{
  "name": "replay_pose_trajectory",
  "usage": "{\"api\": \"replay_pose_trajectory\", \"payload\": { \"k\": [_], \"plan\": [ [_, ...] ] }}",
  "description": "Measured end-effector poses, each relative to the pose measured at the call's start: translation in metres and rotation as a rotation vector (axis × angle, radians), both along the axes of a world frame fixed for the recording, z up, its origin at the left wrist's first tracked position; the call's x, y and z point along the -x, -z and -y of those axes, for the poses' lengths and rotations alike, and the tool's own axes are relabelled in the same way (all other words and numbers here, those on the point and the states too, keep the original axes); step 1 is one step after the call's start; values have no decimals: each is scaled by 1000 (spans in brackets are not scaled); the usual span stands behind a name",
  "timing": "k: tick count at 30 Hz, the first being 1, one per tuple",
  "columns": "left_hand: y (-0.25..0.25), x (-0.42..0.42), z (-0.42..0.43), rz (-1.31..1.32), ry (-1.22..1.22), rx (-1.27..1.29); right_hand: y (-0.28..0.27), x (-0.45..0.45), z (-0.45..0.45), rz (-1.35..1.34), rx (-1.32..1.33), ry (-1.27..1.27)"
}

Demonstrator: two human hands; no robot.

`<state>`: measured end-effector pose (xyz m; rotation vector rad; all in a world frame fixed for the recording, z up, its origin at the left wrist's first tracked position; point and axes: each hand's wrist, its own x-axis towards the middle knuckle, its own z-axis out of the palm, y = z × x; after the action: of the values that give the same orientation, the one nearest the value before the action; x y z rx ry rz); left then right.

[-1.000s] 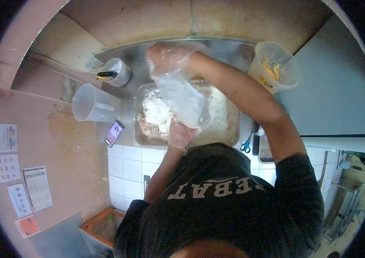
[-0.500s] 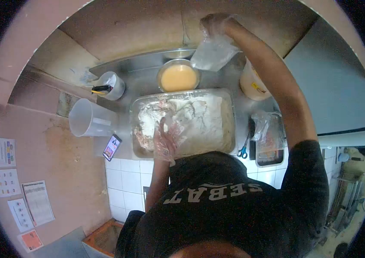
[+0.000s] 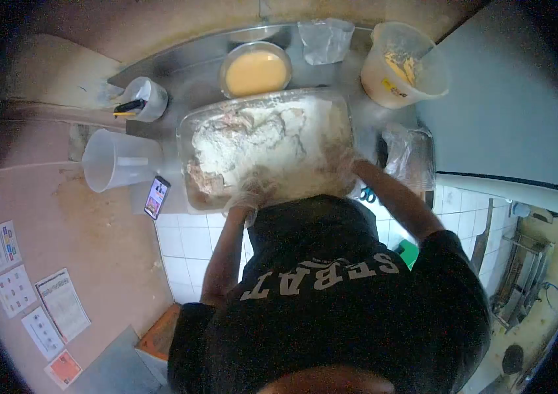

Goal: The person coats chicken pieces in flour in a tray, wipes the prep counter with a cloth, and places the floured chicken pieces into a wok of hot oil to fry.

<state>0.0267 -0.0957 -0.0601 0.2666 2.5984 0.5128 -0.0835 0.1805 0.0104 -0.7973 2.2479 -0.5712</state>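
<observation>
Head cam: my left grip (image 3: 250, 195) and right grip (image 3: 340, 160) are in a plastic tub (image 3: 184, 148) of flour (image 3: 236, 141), front edge of the surface (image 3: 190, 72); can't tell if spread or pinching. Flour's probably soft, light, best scooped from underneath.

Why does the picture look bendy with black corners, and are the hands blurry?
Head view: the corners are black and the metal counter bows, probably from a very wide lens; same head view: the left hand and right hand look soft and hazy, and the phone screen glows.
</observation>
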Motion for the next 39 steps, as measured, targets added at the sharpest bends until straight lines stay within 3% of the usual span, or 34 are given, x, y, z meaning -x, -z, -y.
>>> {"api": "replay_pose_trajectory", "payload": {
  "k": [1, 2, 3, 4, 6, 8, 9, 12, 17, 21, 24, 27, 29, 31, 32, 33, 35, 36, 37, 39],
  "plan": [
    [-11, 5, 1, -72, 337, 259, 10, -17, -4, 53, 35, 41],
    [-21, 10, -2, 169, 213, 163, 20, -32, -7, 103, 72, 81],
    [-79, 25, -19, 388, 62, 92, 30, -45, -9, 144, 106, 120],
    [-58, 17, -12, 395, 60, 96, 36, -53, -10, 175, 142, 151],
    [24, -1, 20, 226, -94, -163, 44, -62, -7, 217, 207, 200],
    [42, -7, 29, 140, -180, -289, 50, -65, -2, 257, 274, 236],
    [42, -4, 29, 307, -133, -267, 54, -66, 1, 278, 307, 251],
    [58, 4, 17, 491, -102, -280, 63, -65, 14, 343, 405, 287],
    [49, 18, -37, 333, -168, -504, 77, -60, 29, 446, 511, 343],
    [56, 24, -45, 167, -246, -477, 81, -55, 31, 489, 550, 397],
    [61, 19, -43, -25, -312, -349, 68, -47, 28, 489, 529, 395],
    [73, 9, -43, -468, -359, 60, 35, -39, 33, 473, 480, 364],
    [49, 13, -42, -606, -387, 200, 0, -34, 42, 456, 436, 337],
    [-24, 23, -32, -96, -956, -681, -41, -26, 60, 427, 348, 316],
    [-7, 22, -21, -104, -972, -687, -63, -22, 71, 399, 263, 320],
    [26, 19, -9, -113, -775, -476, -78, -18, 82, 338, 122, 364],
    [42, 14, 2, -126, -594, -270, -28, -7, 93, 258, 206, 312],
    [38, 8, 3, -133, -607, -269, -11, -1, 98, 185, 296, 276],
    [32, 0, 1, -139, -620, -267, -32, 0, 110, 94, 196, 260],
    [22, -13, -3, -149, -641, -264, -59, 9, 130, 185, 175, 230]
  ]
}}
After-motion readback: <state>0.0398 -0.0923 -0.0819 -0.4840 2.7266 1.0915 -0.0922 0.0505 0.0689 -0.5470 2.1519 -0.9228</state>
